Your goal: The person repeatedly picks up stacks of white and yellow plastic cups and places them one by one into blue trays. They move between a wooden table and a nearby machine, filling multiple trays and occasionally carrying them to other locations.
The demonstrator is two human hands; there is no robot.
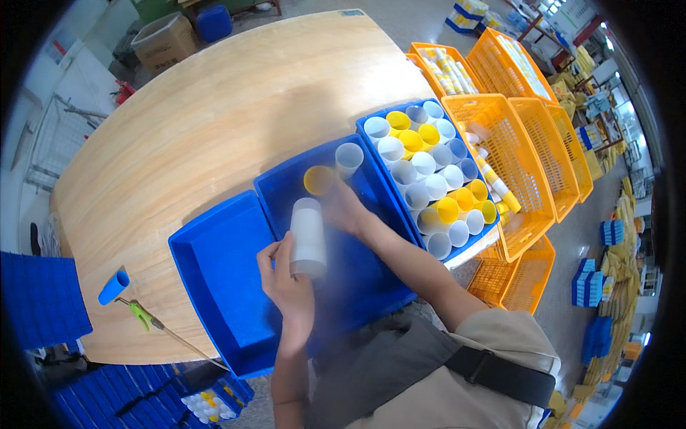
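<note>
White tube (308, 237) sits clasped upright in the left hand (287, 280) over the blue tray (214, 272); the blurred right hand (343, 207) seems closed around a yellow cup (318, 180).

White cup stack (308, 237), upright, over blue bin (214, 279)

white tube (308, 237), blue tray (221, 279)

A packing workshop or small factory floor: a long wooden counter (214, 121), stacked orange plastic mesh crates (532, 154), blue plastic bins (214, 279) and a brown cardboard box (166, 41).
</note>
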